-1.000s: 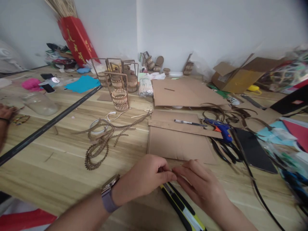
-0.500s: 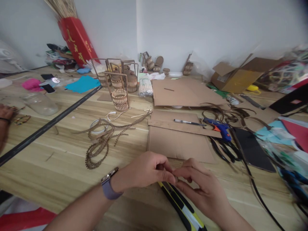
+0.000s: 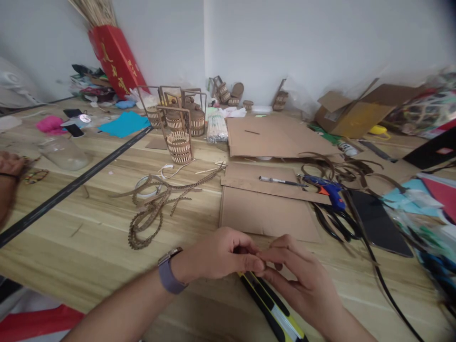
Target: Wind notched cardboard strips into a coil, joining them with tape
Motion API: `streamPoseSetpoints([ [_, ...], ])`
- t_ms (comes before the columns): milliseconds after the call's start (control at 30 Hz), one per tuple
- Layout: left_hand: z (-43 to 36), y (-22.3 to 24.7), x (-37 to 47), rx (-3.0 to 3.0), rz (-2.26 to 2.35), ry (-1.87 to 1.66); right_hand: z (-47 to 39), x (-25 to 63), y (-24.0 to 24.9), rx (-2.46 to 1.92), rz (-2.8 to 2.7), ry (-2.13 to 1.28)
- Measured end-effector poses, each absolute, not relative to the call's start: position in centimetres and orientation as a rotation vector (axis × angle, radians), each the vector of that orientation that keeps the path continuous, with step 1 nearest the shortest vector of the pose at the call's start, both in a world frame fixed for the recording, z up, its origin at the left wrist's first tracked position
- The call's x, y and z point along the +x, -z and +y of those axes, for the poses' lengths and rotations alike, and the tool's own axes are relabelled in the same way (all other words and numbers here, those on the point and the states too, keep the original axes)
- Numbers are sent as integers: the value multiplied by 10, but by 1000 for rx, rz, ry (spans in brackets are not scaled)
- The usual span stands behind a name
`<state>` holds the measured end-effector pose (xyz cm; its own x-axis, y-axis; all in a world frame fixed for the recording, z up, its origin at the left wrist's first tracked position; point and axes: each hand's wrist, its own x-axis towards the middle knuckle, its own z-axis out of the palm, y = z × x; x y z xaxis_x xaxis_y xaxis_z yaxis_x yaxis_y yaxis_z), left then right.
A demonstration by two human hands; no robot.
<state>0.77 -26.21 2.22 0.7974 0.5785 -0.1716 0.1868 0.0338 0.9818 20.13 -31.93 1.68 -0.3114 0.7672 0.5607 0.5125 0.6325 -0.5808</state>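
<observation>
My left hand (image 3: 224, 254) and my right hand (image 3: 302, 275) meet at the fingertips above the front of the table. Both are closed in a pinch around something small, mostly hidden by the fingers. Just beneath them a yellow and black utility knife (image 3: 272, 306) lies on the wood. Beyond my hands are stacked cardboard sheets (image 3: 267, 213), with a pen (image 3: 281, 181) on a cardboard strip (image 3: 242, 184). Left of these lies a tangle of brown notched cardboard strips (image 3: 149, 221) around a roll of tape (image 3: 145, 185).
Small handled baskets (image 3: 179, 147) stand behind the strips. At right are a blue glue gun (image 3: 329, 190), black-handled scissors (image 3: 335, 221), a dark phone-like slab (image 3: 377, 223) and a cable. A glass jar (image 3: 64, 154) and another person's hand (image 3: 10, 164) are at left.
My hands stay pinched together, with a slight shift of the fingers and left wrist. The whole view has moved a little; the things on the table keep their places.
</observation>
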Motion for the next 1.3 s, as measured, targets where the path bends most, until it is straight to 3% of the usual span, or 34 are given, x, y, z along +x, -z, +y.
streamPoseSetpoints([
  [567, -262, -28, 4, 1614, 956, -247, -314, 212, -7, -1069, -2233, -33],
  [1133, -262, -21, 3, 1465, 522, -290, -322, 199, -14, -978, -1863, -577],
  [1300, -264, -20, 5, 1435, 567, -350, -320, 199, -13, -975, -1833, -562],
])
